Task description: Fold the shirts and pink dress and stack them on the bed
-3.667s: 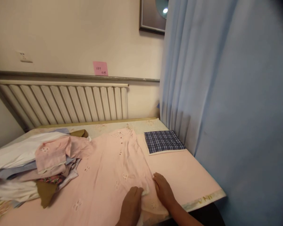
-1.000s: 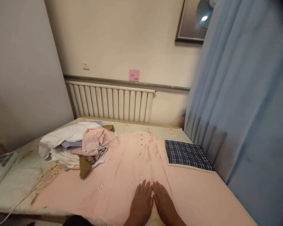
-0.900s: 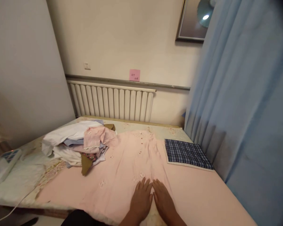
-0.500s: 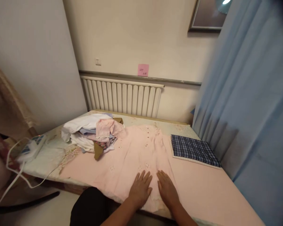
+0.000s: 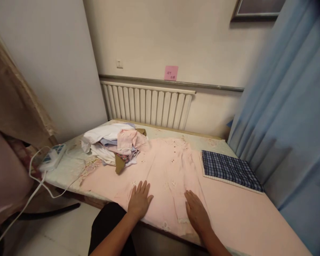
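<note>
Shirt: left hand and right hand have parted; lies beside heap, touching; tugging could disturb both.
Left hand: fingers slightly spread, gripping nothing; pushing heapward might crease.
Right hand: fingers straight, together, no grip seen; dragging could shift folds.

White ribbed radiator low on the wall, grey pipe running just above it. Pink sticky note up there too, scribble's too tiny to read. Outlet off to its left, blue curtain hanging on the right, dark picture frame cut off up top.
</note>
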Tool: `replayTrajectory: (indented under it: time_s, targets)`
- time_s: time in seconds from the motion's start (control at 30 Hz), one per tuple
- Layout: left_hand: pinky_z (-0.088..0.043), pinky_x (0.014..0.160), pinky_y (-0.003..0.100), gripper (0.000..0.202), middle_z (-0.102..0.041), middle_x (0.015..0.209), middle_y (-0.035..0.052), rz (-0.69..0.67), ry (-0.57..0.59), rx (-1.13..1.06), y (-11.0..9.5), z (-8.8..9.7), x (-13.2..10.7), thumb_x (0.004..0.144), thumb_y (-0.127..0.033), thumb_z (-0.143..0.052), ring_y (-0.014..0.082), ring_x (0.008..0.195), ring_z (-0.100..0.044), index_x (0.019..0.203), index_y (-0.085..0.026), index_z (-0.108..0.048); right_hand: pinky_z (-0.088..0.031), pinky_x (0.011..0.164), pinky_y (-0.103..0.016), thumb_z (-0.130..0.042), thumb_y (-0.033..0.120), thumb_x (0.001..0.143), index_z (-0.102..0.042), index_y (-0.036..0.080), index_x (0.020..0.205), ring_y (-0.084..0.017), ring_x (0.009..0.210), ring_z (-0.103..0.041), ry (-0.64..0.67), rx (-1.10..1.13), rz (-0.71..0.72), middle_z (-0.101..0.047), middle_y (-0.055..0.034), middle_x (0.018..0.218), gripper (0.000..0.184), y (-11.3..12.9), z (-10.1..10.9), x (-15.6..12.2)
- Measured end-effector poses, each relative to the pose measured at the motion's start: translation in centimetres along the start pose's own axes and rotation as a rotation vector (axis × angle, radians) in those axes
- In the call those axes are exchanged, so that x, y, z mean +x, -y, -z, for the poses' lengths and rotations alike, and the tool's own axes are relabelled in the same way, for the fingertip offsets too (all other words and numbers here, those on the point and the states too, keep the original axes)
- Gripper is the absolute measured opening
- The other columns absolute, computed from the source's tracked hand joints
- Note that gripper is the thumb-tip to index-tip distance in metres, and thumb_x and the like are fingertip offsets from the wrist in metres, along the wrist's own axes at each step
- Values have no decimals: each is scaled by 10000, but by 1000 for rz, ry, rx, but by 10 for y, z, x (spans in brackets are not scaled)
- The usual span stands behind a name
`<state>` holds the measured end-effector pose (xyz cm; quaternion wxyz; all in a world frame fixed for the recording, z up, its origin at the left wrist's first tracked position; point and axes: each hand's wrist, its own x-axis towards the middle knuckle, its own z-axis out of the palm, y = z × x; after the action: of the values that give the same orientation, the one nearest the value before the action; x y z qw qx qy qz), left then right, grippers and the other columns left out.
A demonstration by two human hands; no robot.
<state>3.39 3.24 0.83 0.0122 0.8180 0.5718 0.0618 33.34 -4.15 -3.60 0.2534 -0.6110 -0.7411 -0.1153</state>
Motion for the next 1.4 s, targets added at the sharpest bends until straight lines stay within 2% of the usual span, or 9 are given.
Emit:
replayTrajectory:
  time_s: [0.17,0.37,0.47,0.6,0.77,0.97,1.13,1.27,1.4]
  targets:
    - [-141,1138,507,565,-271,1535,35,9,-6,9,15,-4,1,916,-453,-346,284,1430,-165,1434,-228,-358,-380,1089,-425,-391,239,932,-551,145,1277,-223,1292,-446,0,-19,8,-550,-85,1336,391,0,0,-1]
    - [-127,1121,532,558,-272,1538,44,116,-40,48,59,-6,7,918,-429,-349,306,1426,-160,1437,-224,-349,-382,1085,-428,-397,242,930,-561,155,1266,-227,1283,-456,-25,10,-1,-560,-83,1323,384,-1,-2,-1]
    - [-159,1111,508,543,-302,1527,85,187,-62,18,77,-4,7,913,-398,-371,306,1415,-191,1414,-189,-383,-387,1083,-428,-401,242,929,-558,152,1270,-227,1283,-455,-22,0,0,-559,-83,1325,386,-1,-2,-2]
    - [-254,1072,420,453,-417,1449,134,276,-108,-84,92,4,7,916,-348,-367,269,1346,-327,1307,-151,-483,-400,1073,-433,-396,233,926,-557,148,1270,-229,1272,-468,-13,-18,2,-566,-85,1317,389,-1,-2,-1]
    - [-327,988,350,309,-620,1127,125,346,-111,-131,107,18,9,899,-296,-360,231,1106,-523,1039,-152,-595,-389,1080,-427,-402,224,926,-549,148,1274,-226,1284,-453,-29,2,21,-557,-84,1327,386,-1,-2,-1]
    - [-399,786,291,228,-621,1015,98,455,-48,-204,112,24,6,854,-304,-410,204,939,-583,960,-181,-569,-386,1079,-426,-407,238,928,-550,158,1276,-229,1285,-454,-38,1,21,-559,-87,1324,385,-3,-4,-2]
    - [-373,628,280,137,-656,853,57,529,47,-262,110,29,10,795,-307,-467,205,788,-611,857,-211,-543,-401,1070,-427,-394,233,927,-562,152,1260,-230,1274,-466,-27,-17,16,-565,-89,1318,382,-1,-2,-1]
    - [-333,574,265,43,-645,727,27,530,94,-305,111,33,15,743,-216,-478,180,689,-595,727,-219,-517,-410,1064,-423,-400,242,925,-565,168,1258,-227,1270,-473,-41,-9,21,-566,-83,1318,379,-1,-1,-1]
    - [-327,584,266,66,-634,740,28,522,60,-334,108,35,17,748,-185,-459,180,720,-585,705,-220,-494,-426,1048,-433,-408,242,915,-575,165,1245,-236,1251,-494,-38,-23,13,-582,-89,1298,378,-1,-1,0]
